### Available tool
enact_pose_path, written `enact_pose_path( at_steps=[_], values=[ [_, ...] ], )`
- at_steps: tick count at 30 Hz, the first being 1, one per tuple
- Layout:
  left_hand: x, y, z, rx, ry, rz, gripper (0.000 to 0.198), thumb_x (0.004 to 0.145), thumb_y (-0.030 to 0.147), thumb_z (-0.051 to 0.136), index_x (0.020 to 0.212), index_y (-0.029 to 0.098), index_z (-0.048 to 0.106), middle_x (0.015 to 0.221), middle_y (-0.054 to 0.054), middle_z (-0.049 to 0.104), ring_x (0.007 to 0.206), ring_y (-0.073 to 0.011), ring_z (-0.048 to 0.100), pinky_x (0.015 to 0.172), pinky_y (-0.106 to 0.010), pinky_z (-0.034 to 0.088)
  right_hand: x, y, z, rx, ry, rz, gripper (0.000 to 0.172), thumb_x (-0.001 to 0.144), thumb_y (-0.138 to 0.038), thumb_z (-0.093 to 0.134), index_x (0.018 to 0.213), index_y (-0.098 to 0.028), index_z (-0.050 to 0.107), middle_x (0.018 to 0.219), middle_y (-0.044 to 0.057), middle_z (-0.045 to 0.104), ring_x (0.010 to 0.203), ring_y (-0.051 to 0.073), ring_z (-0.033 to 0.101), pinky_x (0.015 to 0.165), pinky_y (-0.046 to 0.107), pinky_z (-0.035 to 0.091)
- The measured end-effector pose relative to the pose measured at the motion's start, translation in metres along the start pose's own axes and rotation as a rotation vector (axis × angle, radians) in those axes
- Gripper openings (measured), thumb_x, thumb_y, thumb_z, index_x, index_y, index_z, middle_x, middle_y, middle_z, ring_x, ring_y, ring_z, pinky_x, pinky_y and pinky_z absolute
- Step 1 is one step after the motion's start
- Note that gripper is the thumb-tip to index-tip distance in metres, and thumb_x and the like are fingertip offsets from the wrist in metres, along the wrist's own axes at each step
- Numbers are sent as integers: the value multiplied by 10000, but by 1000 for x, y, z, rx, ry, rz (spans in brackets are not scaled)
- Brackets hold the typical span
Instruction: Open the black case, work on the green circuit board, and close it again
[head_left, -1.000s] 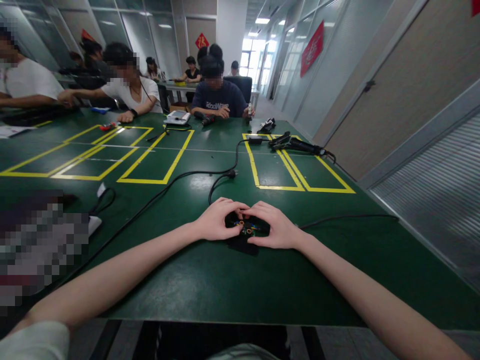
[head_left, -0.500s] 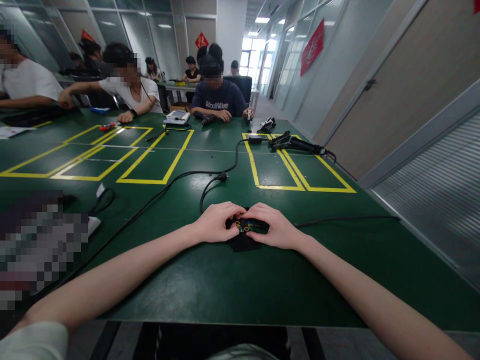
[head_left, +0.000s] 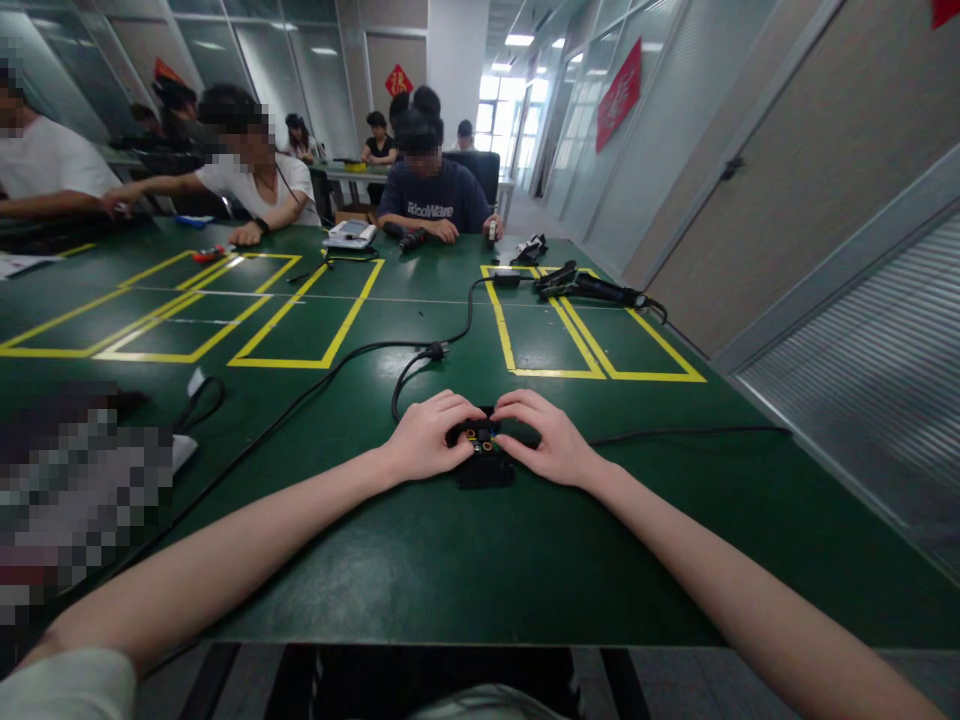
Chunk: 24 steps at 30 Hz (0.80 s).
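Observation:
A small circuit board (head_left: 482, 437) with copper-coloured rings sits in front of me, low over a flat black piece (head_left: 486, 474) on the green table. My left hand (head_left: 430, 436) is curled at the board's left side, thumb at its near edge and fingers over its far edge. From the right, my right hand (head_left: 551, 440) reaches the board with thumb and fingertips, a gap showing between thumb and palm. The fingers partly hide the board's edges, and the black piece's far part is covered.
A black cable (head_left: 352, 350) runs across the table, with a plug (head_left: 436, 351) lying beyond my hands. Yellow tape rectangles (head_left: 555, 375) mark the tabletop. A black jointed device (head_left: 592, 288), a power drill (head_left: 409, 240) and a white device (head_left: 350, 234) lie farther off. People sit opposite.
Both hands have shifted slightly up and left in view, along with the whole scene. The right hand's thumb and fingers are a little farther apart, and more of the board shows.

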<state>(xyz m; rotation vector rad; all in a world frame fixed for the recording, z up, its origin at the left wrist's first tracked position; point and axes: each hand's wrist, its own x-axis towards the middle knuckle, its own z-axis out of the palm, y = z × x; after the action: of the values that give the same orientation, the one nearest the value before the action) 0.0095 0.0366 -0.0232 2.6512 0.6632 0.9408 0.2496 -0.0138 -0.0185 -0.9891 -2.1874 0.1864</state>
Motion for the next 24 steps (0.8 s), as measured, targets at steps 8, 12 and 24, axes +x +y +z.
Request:
enact_pose_path(
  at_steps=[8, 12, 24],
  values=[
    [0, 0, 1, -5, 177, 26, 195, 849, 143, 575, 958, 199, 727, 948, -68, 735, 891, -208, 685, 809, -344, 599, -1, 9, -10, -74, -160, 72, 110, 975, -278, 618, 894, -216, 658, 812, 33, 706, 711, 182, 645, 653, 291, 490],
    [-1, 1, 0, -23, 185, 5, 141, 848, 153, 555, 863, 188, 690, 878, -54, 710, 772, -170, 668, 715, -287, 566, -4, 5, -9, -25, -131, 91, 137, 978, -276, 597, 886, -205, 671, 754, 11, 711, 582, 137, 596, 577, 254, 441],
    [-5, 6, -2, 57, -34, 293, 227, 968, 293, 506, 834, 188, 656, 659, -1, 671, 534, -123, 609, 508, -257, 374, -4, -15, -5, 85, -181, -3, 280, 985, -252, 558, 710, -210, 589, 598, -22, 595, 500, 114, 516, 533, 241, 373]
  ],
)
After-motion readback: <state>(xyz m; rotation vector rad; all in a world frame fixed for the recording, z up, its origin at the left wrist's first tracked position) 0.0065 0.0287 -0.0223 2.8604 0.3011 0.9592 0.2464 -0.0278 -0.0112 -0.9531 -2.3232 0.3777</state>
